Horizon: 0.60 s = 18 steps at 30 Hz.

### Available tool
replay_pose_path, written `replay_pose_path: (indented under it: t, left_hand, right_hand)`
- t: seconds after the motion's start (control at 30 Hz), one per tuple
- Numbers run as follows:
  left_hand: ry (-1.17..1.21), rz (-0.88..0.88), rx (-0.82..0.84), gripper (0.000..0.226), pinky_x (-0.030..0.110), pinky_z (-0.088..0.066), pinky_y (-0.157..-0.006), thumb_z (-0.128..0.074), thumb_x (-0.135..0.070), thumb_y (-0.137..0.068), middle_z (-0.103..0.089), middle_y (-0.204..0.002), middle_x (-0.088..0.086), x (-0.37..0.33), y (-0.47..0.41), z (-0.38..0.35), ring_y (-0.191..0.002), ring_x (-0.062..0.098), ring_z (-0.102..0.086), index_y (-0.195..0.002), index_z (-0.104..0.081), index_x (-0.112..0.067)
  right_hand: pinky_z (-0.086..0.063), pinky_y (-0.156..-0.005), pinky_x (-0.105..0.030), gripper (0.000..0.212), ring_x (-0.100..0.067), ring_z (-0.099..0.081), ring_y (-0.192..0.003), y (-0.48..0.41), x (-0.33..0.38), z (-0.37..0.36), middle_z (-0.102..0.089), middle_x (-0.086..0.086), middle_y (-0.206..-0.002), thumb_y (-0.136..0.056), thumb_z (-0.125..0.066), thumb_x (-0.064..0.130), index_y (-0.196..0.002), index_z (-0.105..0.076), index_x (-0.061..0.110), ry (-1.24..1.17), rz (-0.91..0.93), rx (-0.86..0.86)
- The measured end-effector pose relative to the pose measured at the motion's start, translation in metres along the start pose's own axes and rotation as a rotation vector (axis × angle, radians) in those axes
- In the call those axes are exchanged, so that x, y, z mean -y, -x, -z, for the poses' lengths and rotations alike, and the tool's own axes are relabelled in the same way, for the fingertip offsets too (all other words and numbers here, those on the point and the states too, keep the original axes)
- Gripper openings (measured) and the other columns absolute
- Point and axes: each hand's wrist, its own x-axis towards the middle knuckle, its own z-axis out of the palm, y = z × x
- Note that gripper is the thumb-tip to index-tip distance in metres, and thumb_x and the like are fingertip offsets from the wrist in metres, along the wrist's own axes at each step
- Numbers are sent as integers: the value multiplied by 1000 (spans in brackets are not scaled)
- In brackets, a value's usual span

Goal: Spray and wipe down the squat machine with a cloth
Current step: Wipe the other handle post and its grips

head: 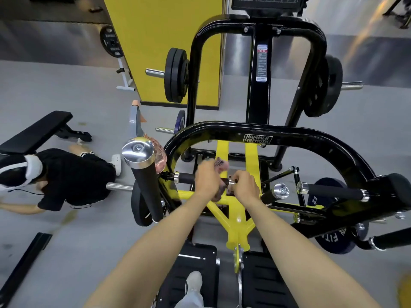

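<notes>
The black and yellow squat machine (258,130) fills the middle of the view. A short horizontal black handle (185,178) juts from its left frame. My left hand (206,181) grips a pinkish patterned cloth (222,166) wrapped round that handle. My right hand (244,185) curls round the handle's chrome end and the cloth's lower part. A pink spray bottle (160,157) with a grey trigger head (135,121) hangs on the frame, partly hidden behind an upright chrome-capped handle (139,150).
A person in a black shirt (71,176) crouches on the grey floor at left, beside a black bench (35,134). Weight plates (175,75) hang on both sides of the machine. My shoe (194,283) stands on the black footplate (200,258).
</notes>
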Motion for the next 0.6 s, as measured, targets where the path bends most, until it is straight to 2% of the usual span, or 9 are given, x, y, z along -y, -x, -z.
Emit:
replay_pose_path:
  t: [0.1,0.2,0.33,0.4,0.47,0.6]
  left_hand:
    - [-445,-19,-105,26,38,-46,-86,-53,0,-90,-56,-115,13,3,-22,27,-111,29,-51,-114,-61,-5]
    - [-687,36,-1,27,39,-42,-92,-51,-6,-91,-52,-123,14,7,-35,39,-118,31,-41,-116,-60,-6]
    - [-778,196,82,25,39,-33,-98,-50,-17,-91,-58,-123,14,28,-33,26,-125,31,-35,-113,-62,-12]
    - [-789,236,87,26,42,-23,-106,-47,-20,-92,-57,-126,14,26,-31,19,-128,32,-33,-111,-64,-14]
    - [-799,233,108,26,44,-17,-111,-45,-20,-93,-59,-123,13,20,-31,15,-125,33,-40,-108,-65,-13]
    - [-728,167,196,28,39,-39,-95,-48,-19,-93,-62,-119,9,3,-33,-1,-113,31,-56,-117,-58,-8]
  right_hand:
    - [-47,-80,-38,16,-25,-62,-83,1,1,-3,-67,3,-70,-86,-61,5,-87,-58,21,-55,-47,15]
    - [-49,-78,-38,16,-26,-64,-83,1,0,-2,-70,-2,-81,-82,-67,8,-85,-59,21,-77,-28,30]
    - [-38,-61,-29,14,-25,-61,-82,1,-3,0,-69,-5,-89,-82,-67,9,-87,-58,19,-99,8,27]
    - [-34,-59,-28,14,-24,-58,-80,2,-4,1,-68,-4,-90,-82,-68,11,-88,-58,19,-99,11,27]
    - [-36,-61,-29,13,-22,-56,-81,1,-4,1,-67,-3,-93,-83,-68,10,-91,-61,17,-95,6,25]
    - [-38,-65,-30,15,-23,-59,-88,-2,-4,1,-66,0,-98,-82,-69,9,-93,-63,16,-100,-5,26]
